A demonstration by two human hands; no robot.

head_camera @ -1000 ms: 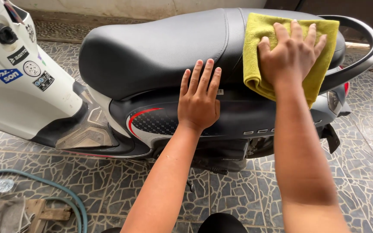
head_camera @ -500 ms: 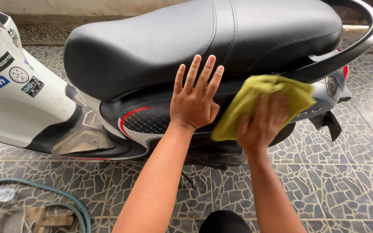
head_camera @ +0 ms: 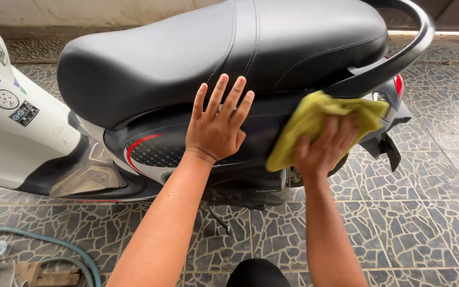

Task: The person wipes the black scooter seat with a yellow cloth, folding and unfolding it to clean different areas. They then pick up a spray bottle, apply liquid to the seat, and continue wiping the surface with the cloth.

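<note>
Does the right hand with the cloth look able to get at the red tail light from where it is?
Probably yes: the right hand presses the yellow cloth just below the grab rail, and nothing visible lies between it and the tail light.

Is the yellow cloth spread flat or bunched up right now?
Bunched up. The yellow cloth is crumpled into folds under the right hand, pressed against the scooter's dark side panel below the seat.

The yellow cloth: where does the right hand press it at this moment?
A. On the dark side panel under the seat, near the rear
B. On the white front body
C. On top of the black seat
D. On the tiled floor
A: the right hand presses the yellow cloth against the dark side panel, below the black seat.
</note>
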